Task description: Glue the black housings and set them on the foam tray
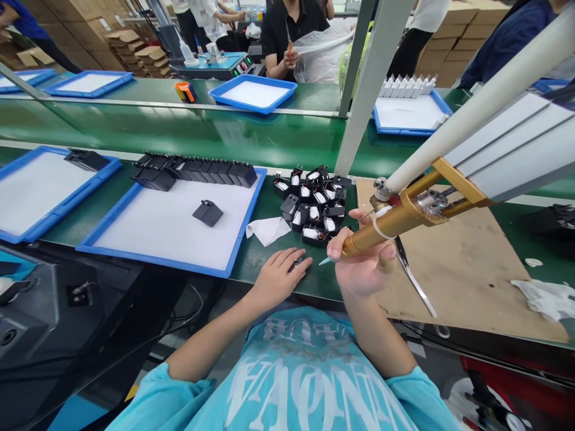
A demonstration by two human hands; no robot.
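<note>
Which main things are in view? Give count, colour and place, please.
benches: at least two, green, near and far
trays: at least six, blue, on both benches
closed blocks: many, black, in two near trays
open cases: many, black with white inside, near bench centre
cloths: two, white, near bench centre and right
sheet: one, brown, near bench right
slim tool: one, black and silver, on the sheet
white pieces: several, white, in a far tray
small object: one, orange and dark, far bench
boxes: many, brown, background
co-workers: several, mixed clothing, background
gold tool: one, gold, right of centre
left hand: one, bare, near bench edge
right hand: one, bare, around gold tool
</note>
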